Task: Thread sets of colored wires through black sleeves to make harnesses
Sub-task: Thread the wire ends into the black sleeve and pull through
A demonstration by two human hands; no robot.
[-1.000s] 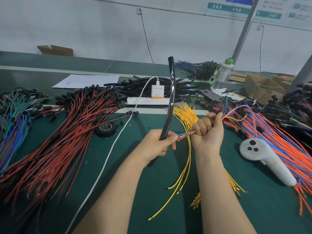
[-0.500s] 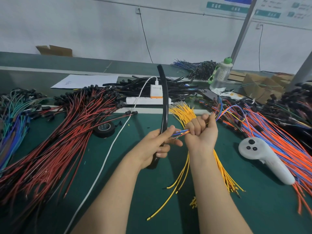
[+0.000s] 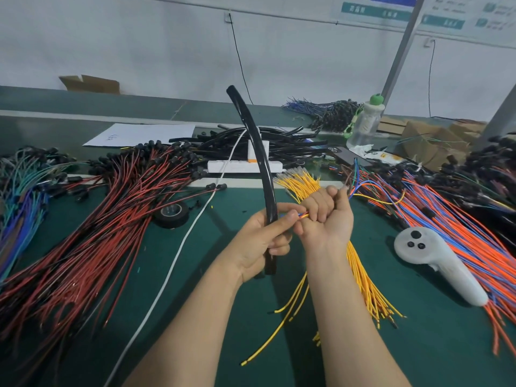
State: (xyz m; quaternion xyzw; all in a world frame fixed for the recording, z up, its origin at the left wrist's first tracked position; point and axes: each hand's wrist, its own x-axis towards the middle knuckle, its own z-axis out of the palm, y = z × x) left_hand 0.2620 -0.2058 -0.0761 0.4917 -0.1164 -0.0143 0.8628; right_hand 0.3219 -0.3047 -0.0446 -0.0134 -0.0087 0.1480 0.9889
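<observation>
My left hand (image 3: 261, 241) grips a long black sleeve (image 3: 258, 152) near its lower end; the sleeve stands up from the hand and leans left at the top. My right hand (image 3: 325, 219) is a fist round a small set of colored wires (image 3: 303, 215), whose short ends stick out to the left and touch my left fingertips beside the sleeve. The rest of that set trails out of the fist to the right, in blue, yellow and orange (image 3: 371, 188). Whether any wire tip is inside the sleeve is hidden by my fingers.
A green mat (image 3: 167, 275) carries red-black wires (image 3: 83, 233) on the left, yellow wires (image 3: 360, 277) under my right wrist, orange-blue wires (image 3: 460, 224) at right. A tape roll (image 3: 171, 215), white cable (image 3: 167, 275), white controller (image 3: 435, 258), spare black sleeves (image 3: 279, 143) and bottle (image 3: 364, 121) lie around.
The sleeve's top has swung from leaning right to leaning left. My right hand has moved left, bringing the wire ends closer to my left fingers.
</observation>
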